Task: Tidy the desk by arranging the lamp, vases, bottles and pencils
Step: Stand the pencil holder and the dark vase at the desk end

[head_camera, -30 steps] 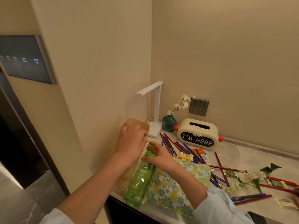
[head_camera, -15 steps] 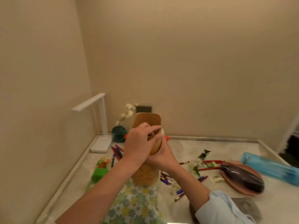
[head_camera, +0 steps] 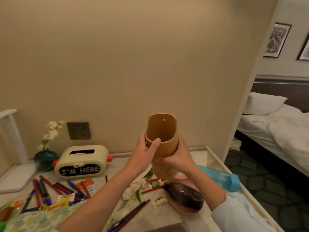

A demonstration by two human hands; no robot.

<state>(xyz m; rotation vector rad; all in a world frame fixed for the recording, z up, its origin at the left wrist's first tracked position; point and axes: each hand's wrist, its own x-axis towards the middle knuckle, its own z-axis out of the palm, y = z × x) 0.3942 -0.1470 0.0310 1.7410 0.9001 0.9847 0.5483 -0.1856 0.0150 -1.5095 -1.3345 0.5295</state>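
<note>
Pencils (head_camera: 132,215) lie scattered on the desk (head_camera: 197,158) nearest, more at left. Above them, tan vase (head_camera: 161,143) is held upright, clear of the desk: left hand (head_camera: 144,154) and right hand (head_camera: 179,156), each grip wrapped round it. Set down level on bare marble; eggplant (head_camera: 184,195) and blue bottle (head_camera: 219,177) crowd the right.

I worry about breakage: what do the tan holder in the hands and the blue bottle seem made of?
Tan holder: probably bamboo or wood, matt, even tan walls, with a small hanging hole at the back; ceramic not excluded. Blue bottle: translucent plastic by its see-through blue body and opaque cap.
</note>
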